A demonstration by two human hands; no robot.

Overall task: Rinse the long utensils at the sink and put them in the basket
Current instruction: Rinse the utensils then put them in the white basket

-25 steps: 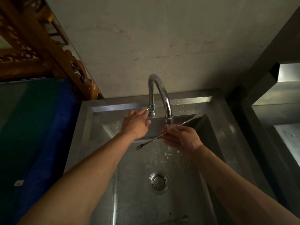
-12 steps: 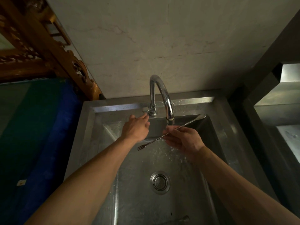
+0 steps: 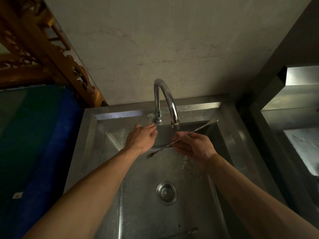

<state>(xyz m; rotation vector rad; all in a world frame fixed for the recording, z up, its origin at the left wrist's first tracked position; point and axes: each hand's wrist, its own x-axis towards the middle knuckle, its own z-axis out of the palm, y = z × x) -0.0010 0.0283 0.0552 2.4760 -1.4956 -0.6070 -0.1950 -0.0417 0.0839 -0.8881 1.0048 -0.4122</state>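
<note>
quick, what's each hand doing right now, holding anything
Left hand: holds nothing, fingers loosely curled by the faucet handle.
Right hand: closed on the long fork under the spout.

A steel sink [image 3: 89,135] fills the lower middle, its curved faucet [image 3: 166,97] rising from the back rim and its round drain [image 3: 167,192] set in the basin floor straight below the spout. The right hand [image 3: 195,145], just under and right of the spout, pinches a long thin fork [image 3: 179,139] that slants from tines at lower left to handle end near the sink's back right corner. The left hand [image 3: 140,138] hovers loosely curled just left of the faucet base, fingertips near it, not gripping anything
</note>
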